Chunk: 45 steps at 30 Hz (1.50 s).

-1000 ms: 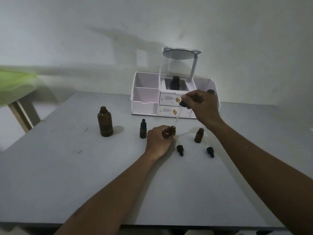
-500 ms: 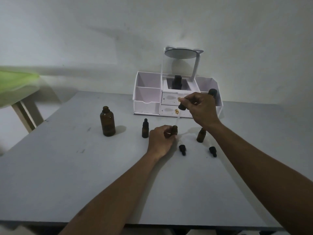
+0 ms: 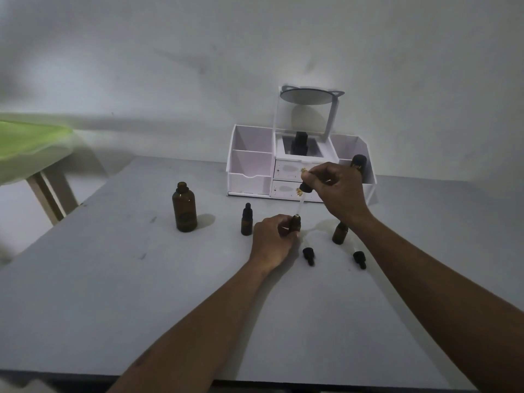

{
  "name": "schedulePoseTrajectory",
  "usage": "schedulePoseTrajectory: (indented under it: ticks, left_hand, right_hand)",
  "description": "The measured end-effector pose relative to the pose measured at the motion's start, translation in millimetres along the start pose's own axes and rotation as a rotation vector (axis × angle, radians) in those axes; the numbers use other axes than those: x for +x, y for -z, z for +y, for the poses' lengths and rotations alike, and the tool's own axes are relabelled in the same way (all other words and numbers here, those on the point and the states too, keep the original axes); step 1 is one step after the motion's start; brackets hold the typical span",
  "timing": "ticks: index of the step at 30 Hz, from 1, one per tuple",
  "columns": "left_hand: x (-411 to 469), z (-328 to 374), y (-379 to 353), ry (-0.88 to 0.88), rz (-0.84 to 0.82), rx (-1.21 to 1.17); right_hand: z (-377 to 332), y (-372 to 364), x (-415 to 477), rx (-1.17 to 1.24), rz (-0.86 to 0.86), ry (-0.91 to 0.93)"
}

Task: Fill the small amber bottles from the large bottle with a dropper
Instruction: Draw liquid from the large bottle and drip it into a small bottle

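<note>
The large amber bottle [image 3: 184, 207] stands uncapped on the left of the grey table [image 3: 141, 293]. My left hand [image 3: 272, 241] grips a small amber bottle [image 3: 295, 223] standing on the table. My right hand [image 3: 338, 190] pinches the black bulb of a glass dropper [image 3: 302, 198], whose tip sits at that bottle's mouth. A capped small bottle [image 3: 246, 219] stands left of my left hand. An open small bottle [image 3: 339, 233] stands to the right, partly behind my right wrist. Two black dropper caps [image 3: 308, 255] [image 3: 359, 259] lie in front.
A white desktop organiser [image 3: 251, 168] with drawers and a round mirror [image 3: 307, 96] stands at the table's back, against the wall. It holds a dark bottle [image 3: 300, 143] in the middle and another [image 3: 358, 163] on the right. A green-topped table [image 3: 25, 143] stands far left.
My right hand has lowered slightly, bringing the dropper tip down to the mouth of the small bottle in my left hand. The view has shifted slightly.
</note>
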State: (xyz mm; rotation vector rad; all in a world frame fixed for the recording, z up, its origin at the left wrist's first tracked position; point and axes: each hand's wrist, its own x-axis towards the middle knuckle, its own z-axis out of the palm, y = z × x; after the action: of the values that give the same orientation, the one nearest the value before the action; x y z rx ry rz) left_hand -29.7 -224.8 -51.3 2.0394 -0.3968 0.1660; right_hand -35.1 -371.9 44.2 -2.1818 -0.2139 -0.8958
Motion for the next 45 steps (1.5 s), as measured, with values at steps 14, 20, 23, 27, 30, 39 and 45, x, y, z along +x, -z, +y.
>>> schedulePoseTrajectory:
  ticks: [14,20,23,27,30,39,45]
  left_hand:
    - [-46.0,-30.3,87.5,0.166,-0.075,-0.083]
    - [-56.5,-69.5,165.7,0.244,0.316,-0.067]
    - [-51.7,-82.4,187.0,0.248,0.473,-0.084]
    - [-35.0,-89.9,190.5,0.257,0.446,-0.119]
    - [-21.7,-94.3,186.8,0.239,0.363,-0.095]
    - [-8.3,-99.9,180.9,0.164,0.271,-0.068]
    - [-9.1,-99.4,180.9,0.153,0.271,-0.078]
  right_hand:
    - [-65.0,-29.8,28.7,0.262,0.133,0.0]
    - [-95.5,-82.9,29.8,0.428,-0.022,-0.05]
    - [-108.6,-107.3,34.3,0.443,-0.048,-0.06]
    - [-121.4,-125.4,41.6,0.49,-0.071,-0.07]
    - [-124.3,-133.8,46.7,0.46,-0.071,-0.047]
    - [-122.8,-147.0,51.5,0.355,-0.112,0.004]
    - [-125.8,-163.5,47.3,0.288,-0.248,0.07]
